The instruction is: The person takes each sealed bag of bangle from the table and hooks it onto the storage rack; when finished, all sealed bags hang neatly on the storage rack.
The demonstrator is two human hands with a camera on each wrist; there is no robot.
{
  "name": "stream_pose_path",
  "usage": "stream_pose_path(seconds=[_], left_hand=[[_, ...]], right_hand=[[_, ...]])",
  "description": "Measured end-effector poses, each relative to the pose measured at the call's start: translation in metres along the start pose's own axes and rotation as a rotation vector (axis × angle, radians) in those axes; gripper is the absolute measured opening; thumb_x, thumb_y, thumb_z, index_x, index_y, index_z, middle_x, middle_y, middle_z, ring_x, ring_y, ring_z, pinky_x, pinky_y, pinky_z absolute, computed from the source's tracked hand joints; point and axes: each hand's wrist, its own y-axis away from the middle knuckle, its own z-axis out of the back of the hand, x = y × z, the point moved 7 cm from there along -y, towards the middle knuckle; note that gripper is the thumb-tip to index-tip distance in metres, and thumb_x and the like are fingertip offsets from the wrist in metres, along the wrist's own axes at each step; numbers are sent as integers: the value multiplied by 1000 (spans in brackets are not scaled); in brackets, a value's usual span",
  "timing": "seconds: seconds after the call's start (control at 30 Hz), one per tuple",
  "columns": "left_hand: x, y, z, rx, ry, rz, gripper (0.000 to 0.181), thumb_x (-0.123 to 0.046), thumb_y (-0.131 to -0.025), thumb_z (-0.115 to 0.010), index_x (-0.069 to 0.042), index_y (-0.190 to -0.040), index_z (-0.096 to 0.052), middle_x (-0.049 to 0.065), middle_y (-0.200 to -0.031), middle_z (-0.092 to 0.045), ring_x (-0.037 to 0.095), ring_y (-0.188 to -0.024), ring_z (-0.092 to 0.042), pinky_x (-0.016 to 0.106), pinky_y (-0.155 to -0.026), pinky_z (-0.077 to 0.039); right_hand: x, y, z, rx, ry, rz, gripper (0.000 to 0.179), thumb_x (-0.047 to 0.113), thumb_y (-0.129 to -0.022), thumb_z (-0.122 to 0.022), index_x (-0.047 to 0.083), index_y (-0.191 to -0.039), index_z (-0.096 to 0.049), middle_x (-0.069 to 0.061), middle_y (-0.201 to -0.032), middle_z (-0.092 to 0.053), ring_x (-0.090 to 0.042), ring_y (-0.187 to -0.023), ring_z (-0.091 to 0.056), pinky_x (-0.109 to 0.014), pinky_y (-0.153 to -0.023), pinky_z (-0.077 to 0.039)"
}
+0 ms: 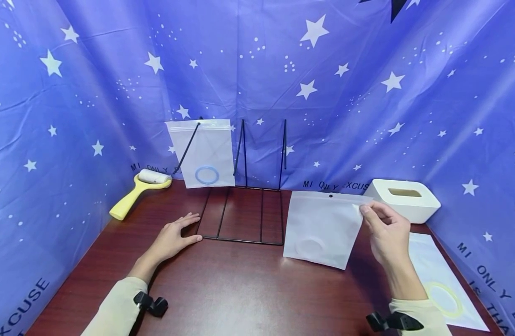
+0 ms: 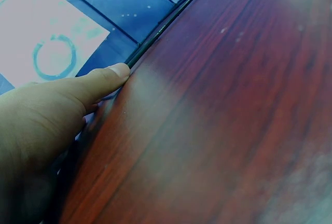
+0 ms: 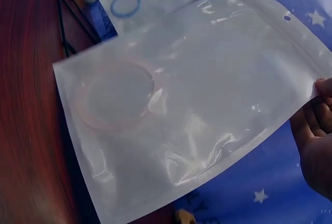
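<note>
A translucent white zip bag (image 1: 324,233) with a pale pink ring in its lower part hangs at the right of the black wire rack (image 1: 245,241). My right hand (image 1: 387,231) pinches the bag's upper right corner; its hang hole shows in the top strip. Another zip bag (image 1: 213,154), with a blue ring (image 1: 207,175), hangs on the rack's left prong. My left hand (image 1: 171,239) touches the rack's front left corner with fingers fairly straight. In the left wrist view, the thumb (image 2: 111,76) lies against the wire, while the other fingers are mostly hidden.
On the right, a zip bag (image 1: 425,254) with a yellow ring lies flat, partly behind my right forearm. A white tissue box (image 1: 408,210) stands behind it. A yellow-handled lint roller (image 1: 133,198) lies at the left. Star-patterned blue cloth (image 1: 266,60) surrounds the brown table (image 1: 224,289).
</note>
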Motion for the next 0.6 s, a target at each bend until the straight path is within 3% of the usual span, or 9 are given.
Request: stream_pose_path(seconds=[0.23,0.47,0.6], left_hand=[[-1,-1,1,-1,9,-2,66,-43,-88,-81,-12,-143,-63,13,-155,-55,40,-149,-43,67,-117,-35],[-1,2,3,1,18,-2,65,-41,-89,-81,-10,-143,-62,16,-154,-55,43,-149,-42,69,-117,-34],[-2,1,3,16,15,-7,64,-41,-90,-79,-11,-144,-62,16,-154,-54,46,-149,-41,70,-117,-33]], right_hand=[[7,6,-19,-1,-15,69,15,-17,-91,-65,-6,-85,-73,-3,-66,-67,-8,-58,-54,-17,-52,-44],[5,10,-38,41,-3,39,10,-14,-90,-68,-6,-85,-72,-1,-67,-68,-6,-58,-54,-15,-50,-42],[5,15,-52,74,-10,34,18,-16,-91,-64,-2,-86,-73,-1,-66,-67,-5,-58,-54,-15,-51,-42]])
